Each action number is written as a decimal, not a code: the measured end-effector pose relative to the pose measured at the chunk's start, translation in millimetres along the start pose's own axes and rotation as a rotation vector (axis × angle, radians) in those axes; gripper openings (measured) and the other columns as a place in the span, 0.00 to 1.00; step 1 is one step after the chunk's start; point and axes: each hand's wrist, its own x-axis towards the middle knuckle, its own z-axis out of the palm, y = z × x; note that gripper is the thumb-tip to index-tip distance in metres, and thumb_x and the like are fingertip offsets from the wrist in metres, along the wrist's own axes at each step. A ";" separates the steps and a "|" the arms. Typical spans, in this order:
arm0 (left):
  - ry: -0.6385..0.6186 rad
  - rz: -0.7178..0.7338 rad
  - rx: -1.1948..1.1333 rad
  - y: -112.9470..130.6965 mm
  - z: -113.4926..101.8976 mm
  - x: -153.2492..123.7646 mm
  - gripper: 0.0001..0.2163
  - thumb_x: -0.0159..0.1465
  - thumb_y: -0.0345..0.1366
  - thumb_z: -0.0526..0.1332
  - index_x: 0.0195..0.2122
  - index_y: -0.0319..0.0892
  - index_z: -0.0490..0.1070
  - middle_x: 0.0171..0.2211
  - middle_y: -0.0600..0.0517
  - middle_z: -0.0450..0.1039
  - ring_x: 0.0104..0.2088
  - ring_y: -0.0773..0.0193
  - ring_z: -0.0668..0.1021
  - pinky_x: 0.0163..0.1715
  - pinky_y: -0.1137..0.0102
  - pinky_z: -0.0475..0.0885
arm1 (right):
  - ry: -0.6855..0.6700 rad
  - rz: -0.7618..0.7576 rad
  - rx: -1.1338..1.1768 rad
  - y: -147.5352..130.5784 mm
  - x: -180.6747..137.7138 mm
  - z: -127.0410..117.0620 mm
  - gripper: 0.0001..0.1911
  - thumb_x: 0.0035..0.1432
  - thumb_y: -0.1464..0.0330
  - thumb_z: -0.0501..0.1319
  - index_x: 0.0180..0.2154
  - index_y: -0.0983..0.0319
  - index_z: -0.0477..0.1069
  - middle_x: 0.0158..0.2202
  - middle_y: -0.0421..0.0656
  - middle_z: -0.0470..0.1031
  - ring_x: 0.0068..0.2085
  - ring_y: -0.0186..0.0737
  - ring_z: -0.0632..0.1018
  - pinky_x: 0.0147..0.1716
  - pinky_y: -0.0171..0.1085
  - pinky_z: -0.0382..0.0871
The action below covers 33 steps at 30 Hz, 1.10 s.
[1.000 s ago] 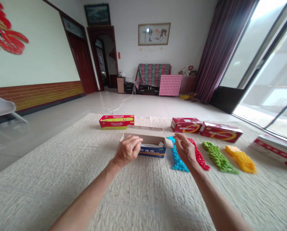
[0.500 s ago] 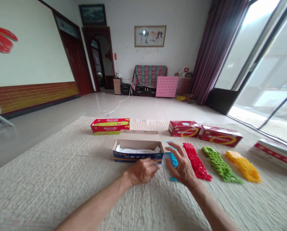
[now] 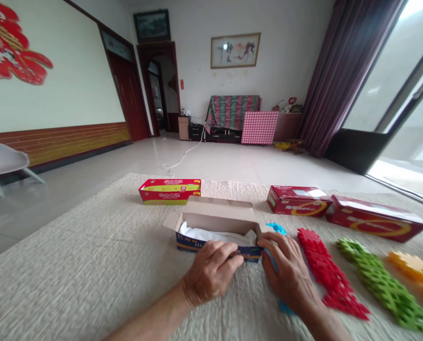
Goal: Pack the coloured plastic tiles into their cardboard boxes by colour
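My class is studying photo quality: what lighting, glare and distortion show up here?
Head view: daylight washes out the window; head view: a bright glint sits on the central framed picture; head view: the curtain leans, probably wide-angle distortion; head view: the blue box shows no strong glare; head view: the rug looks soft toward the lower left.

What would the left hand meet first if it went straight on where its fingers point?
The left hand would probably meet the front wall of the open blue cardboard box; they look very close, perhaps touching, but depth is unclear.
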 end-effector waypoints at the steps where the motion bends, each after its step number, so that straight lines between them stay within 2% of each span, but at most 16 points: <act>1: 0.006 -0.010 0.021 -0.3 -0.1 0.8 0.12 0.63 0.26 0.56 0.46 0.39 0.72 0.49 0.44 0.73 0.47 0.57 0.73 0.47 0.60 0.72 | 0.017 -0.006 -0.015 0.1 -0.9 0.9 0.11 0.60 0.75 0.56 0.45 0.61 0.67 0.47 0.49 0.69 0.49 0.49 0.69 0.49 0.52 0.63; 4: -0.007 -0.087 0.093 -7.2 -1.8 4.0 0.14 0.62 0.27 0.56 0.50 0.38 0.70 0.53 0.41 0.71 0.53 0.52 0.71 0.50 0.56 0.70 | 0.041 -0.029 -0.054 0.5 -1.9 1.8 0.12 0.60 0.75 0.56 0.46 0.61 0.67 0.46 0.49 0.70 0.50 0.50 0.70 0.51 0.55 0.61; 8: -0.090 -0.265 0.204 -26.4 -11.6 12.3 0.16 0.64 0.34 0.56 0.52 0.36 0.69 0.55 0.39 0.69 0.54 0.48 0.70 0.51 0.52 0.68 | 0.044 -0.043 -0.059 1.7 -2.0 2.2 0.12 0.60 0.75 0.56 0.46 0.60 0.67 0.46 0.49 0.71 0.49 0.49 0.71 0.51 0.54 0.61; 11: -0.193 -0.401 0.271 -44.7 -22.8 18.7 0.13 0.66 0.34 0.53 0.47 0.37 0.72 0.50 0.41 0.73 0.52 0.50 0.73 0.52 0.52 0.68 | 0.049 -0.024 -0.052 2.2 -3.1 3.0 0.12 0.60 0.74 0.56 0.46 0.59 0.67 0.46 0.48 0.72 0.49 0.49 0.72 0.51 0.54 0.61; 13: -0.296 -0.445 0.229 -57.3 -29.5 20.8 0.12 0.67 0.34 0.51 0.43 0.39 0.74 0.46 0.43 0.75 0.48 0.54 0.75 0.51 0.56 0.70 | 0.043 -0.015 -0.050 2.3 -4.0 3.6 0.12 0.60 0.74 0.56 0.45 0.59 0.67 0.46 0.48 0.72 0.49 0.49 0.72 0.51 0.53 0.62; 17: -0.389 -0.417 0.165 -75.1 -34.5 18.0 0.13 0.67 0.34 0.52 0.48 0.39 0.72 0.50 0.44 0.73 0.52 0.55 0.73 0.54 0.58 0.69 | 0.038 -0.021 -0.060 2.6 -4.6 4.2 0.12 0.59 0.74 0.56 0.46 0.59 0.68 0.47 0.48 0.72 0.49 0.49 0.72 0.51 0.53 0.62; 23: -0.461 -0.416 0.083 -80.0 -34.6 14.3 0.17 0.67 0.34 0.52 0.54 0.35 0.67 0.54 0.41 0.70 0.56 0.54 0.71 0.58 0.58 0.67 | 0.048 -0.014 -0.060 0.0 -5.7 4.5 0.13 0.60 0.74 0.55 0.47 0.59 0.67 0.48 0.48 0.71 0.48 0.47 0.72 0.49 0.51 0.64; 29: -0.405 -0.406 -0.079 -97.1 -47.1 14.4 0.15 0.66 0.31 0.51 0.51 0.37 0.71 0.52 0.44 0.73 0.53 0.59 0.75 0.55 0.64 0.71 | 0.047 -0.002 -0.040 -0.7 -9.2 7.4 0.15 0.60 0.74 0.55 0.49 0.60 0.67 0.49 0.49 0.71 0.50 0.48 0.72 0.49 0.50 0.66; 33: -0.350 -0.337 -0.079 -104.1 -43.5 5.4 0.15 0.65 0.29 0.51 0.48 0.38 0.74 0.51 0.44 0.74 0.52 0.60 0.76 0.54 0.63 0.72 | 0.002 0.031 0.031 2.3 -2.5 -2.0 0.13 0.60 0.71 0.56 0.48 0.58 0.69 0.48 0.47 0.73 0.48 0.47 0.74 0.48 0.48 0.67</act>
